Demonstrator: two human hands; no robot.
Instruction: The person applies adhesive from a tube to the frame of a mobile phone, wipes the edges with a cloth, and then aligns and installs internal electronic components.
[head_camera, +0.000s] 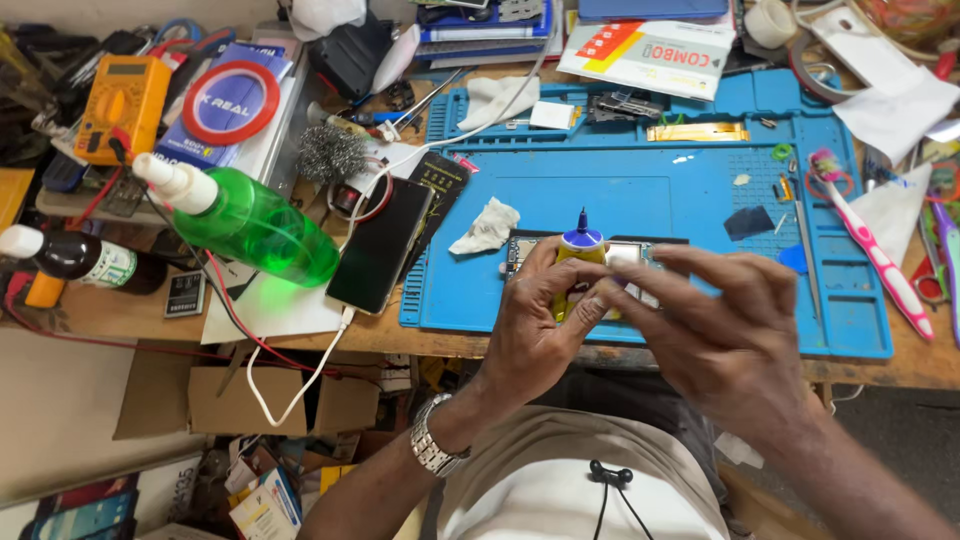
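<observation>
Both hands are meeting over the blue mat (640, 200): left hand (530, 325) is pinching a yellow glue tube (577, 262), nozzle toward twelve o'clock; right hand (725, 330) is touching it from three o'clock, fingers loosely curled.

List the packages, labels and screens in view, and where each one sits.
White box with red and yellow panel: top centre, lying flat.
Smartphone, dark screen: left of the blue mat.
Yellow multimeter, grey screen: top left.
Dark bottle, white label: far left.
</observation>
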